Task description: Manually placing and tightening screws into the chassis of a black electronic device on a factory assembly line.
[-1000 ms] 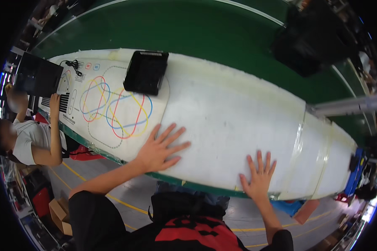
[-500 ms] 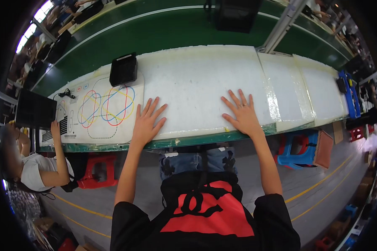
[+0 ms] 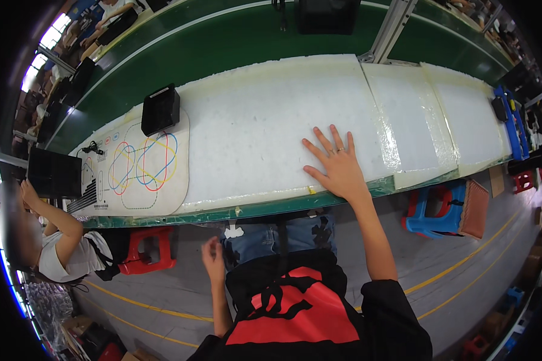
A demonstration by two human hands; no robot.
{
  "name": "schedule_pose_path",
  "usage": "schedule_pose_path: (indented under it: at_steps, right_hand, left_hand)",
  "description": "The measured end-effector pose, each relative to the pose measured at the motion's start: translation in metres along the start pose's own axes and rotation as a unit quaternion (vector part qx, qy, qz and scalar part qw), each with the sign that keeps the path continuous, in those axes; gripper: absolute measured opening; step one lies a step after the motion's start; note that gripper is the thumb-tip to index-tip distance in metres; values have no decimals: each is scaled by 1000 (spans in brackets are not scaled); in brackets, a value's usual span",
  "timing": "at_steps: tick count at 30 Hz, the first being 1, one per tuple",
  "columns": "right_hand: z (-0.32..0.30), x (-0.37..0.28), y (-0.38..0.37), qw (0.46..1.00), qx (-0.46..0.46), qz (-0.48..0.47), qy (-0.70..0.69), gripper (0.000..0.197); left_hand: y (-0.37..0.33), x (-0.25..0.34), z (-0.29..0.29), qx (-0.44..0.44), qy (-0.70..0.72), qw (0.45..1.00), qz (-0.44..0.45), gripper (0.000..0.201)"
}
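Observation:
My right hand [image 3: 338,171] lies flat on the white padded table top [image 3: 271,120], fingers spread, a ring on one finger and nothing held. My left hand [image 3: 213,257] is off the table, beside my left hip and below the front edge. Its fingers are loosely bent and slightly blurred, somewhat apart, and I see nothing in them. To the left on the table is a pale mat [image 3: 177,159] printed with coloured loops. A black open tray [image 3: 161,111] sits over the mat's far edge.
A person in a white top [image 3: 69,256] is at the left by a black screen [image 3: 55,173]. A blue stool [image 3: 433,210] and a red stool [image 3: 153,249] stand below the table edge. At the far right end is a blue rack [image 3: 512,123]; a metal post [image 3: 391,30] rises behind.
My left hand has lifted off the table and drawn back to my hip. My right hand stays flat on the top. The view has shifted slightly, and the person at left has raised a hand.

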State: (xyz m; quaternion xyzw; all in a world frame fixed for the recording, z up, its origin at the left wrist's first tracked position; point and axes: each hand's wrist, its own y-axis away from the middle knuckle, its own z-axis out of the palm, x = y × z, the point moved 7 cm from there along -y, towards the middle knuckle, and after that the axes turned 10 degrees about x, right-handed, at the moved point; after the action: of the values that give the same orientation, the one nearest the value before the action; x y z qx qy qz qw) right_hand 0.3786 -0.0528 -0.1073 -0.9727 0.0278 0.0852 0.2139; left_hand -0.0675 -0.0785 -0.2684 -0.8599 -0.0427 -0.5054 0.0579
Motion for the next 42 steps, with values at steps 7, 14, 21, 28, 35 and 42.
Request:
schedule_pose_path:
  at_steps: [7,14,21,28,35,42]
  right_hand:
    - [6,10,4,1000,13,8,-20,57]
    - [8,15,6,999,24,12,-45,57]
    - [7,20,9,997,20,10,-74,56]
    - [4,24,2,996,7,23,-87,54]
    - [2,13,-3,996,-13,24,-85,55]
    - [-1,6,-5,997,-29,30,-61,52]
  left_hand:
    - [30,-35,12,-156,146,910,-355,25]
    - [49,-31,-3,-114,-6,900,-420,34]
    - [39,-51,9,-126,107,889,-426,22]
    - [5,57,26,-98,28,959,-263,24]
    - [47,30,-5,-193,86,913,-349,38]
    - [58,40,13,-371,42,911,-173,85]
